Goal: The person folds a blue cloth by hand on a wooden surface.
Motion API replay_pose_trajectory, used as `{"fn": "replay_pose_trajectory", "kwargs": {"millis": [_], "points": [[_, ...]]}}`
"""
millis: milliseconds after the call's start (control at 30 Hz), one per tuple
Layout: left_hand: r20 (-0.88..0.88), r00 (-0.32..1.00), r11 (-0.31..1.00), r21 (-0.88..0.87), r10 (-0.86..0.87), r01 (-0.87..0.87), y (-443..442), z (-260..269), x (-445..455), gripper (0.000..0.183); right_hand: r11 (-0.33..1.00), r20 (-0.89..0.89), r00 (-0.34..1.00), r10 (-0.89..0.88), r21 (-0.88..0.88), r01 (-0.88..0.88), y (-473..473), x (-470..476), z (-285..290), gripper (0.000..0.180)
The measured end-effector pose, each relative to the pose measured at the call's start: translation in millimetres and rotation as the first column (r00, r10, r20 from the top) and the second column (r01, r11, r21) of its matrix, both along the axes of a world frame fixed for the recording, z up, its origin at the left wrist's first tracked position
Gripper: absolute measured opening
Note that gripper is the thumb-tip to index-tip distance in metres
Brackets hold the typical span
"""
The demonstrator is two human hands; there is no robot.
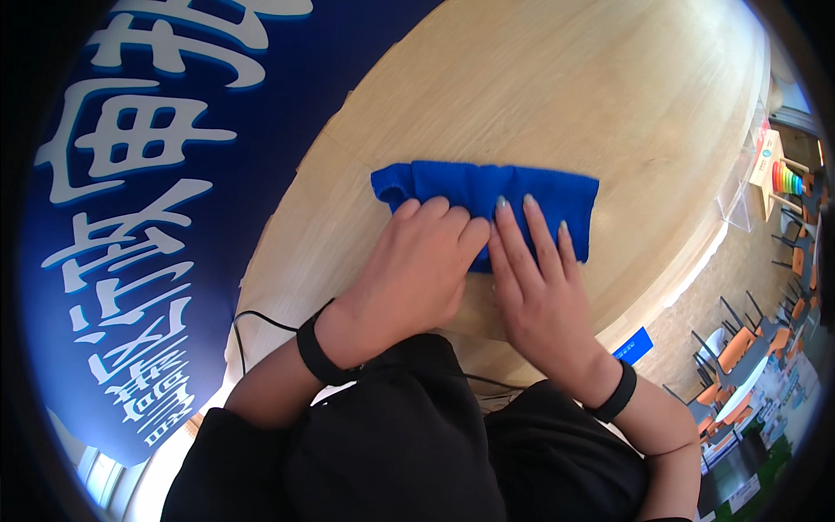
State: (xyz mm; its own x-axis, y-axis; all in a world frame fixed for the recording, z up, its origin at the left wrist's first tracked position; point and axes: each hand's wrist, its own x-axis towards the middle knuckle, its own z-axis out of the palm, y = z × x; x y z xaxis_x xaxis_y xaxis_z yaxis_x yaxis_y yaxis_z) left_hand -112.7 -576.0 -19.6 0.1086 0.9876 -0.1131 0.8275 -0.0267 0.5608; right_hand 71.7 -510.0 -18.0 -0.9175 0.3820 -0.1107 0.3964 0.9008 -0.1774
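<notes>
A blue cloth (548, 189), folded into a strip, lies on a light wooden table (535, 85). At its left end a flap is turned up into a small loop. My left hand (417, 261) is curled over the left and middle part of the cloth, its fingers bent into the fabric and their tips hidden. Flat on the right half rests my right hand (541, 280), with its fingers spread and pointing away from me. The two hands nearly touch at the middle of the strip, and the cloth's near edge is partly covered by them.
Along the left stands a dark blue panel (261, 130) with large white writing. A black cable (267, 318) runs by my left wrist. Past the table's right edge are a clear acrylic holder (737, 202), a rainbow ring toy (786, 177) and several orange chairs (737, 346).
</notes>
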Motion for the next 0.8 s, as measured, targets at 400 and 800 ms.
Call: {"fn": "replay_pose_trajectory", "kwargs": {"millis": [400,800], "points": [[-0.03,0.999,0.998,-0.049,-0.044,0.042,-0.2,0.0,7.2,0.03,1.0,0.032,0.999,0.004,0.005,-0.004,-2.6,9.5,2.2,0.054],[-0.047,0.993,0.994,-0.033,-0.104,0.102,3.7,-1.2,7.4,0.026,0.999,0.025,1.0,0.0,0.033,-0.001,0.5,25.1,-1.2,0.057]]}}
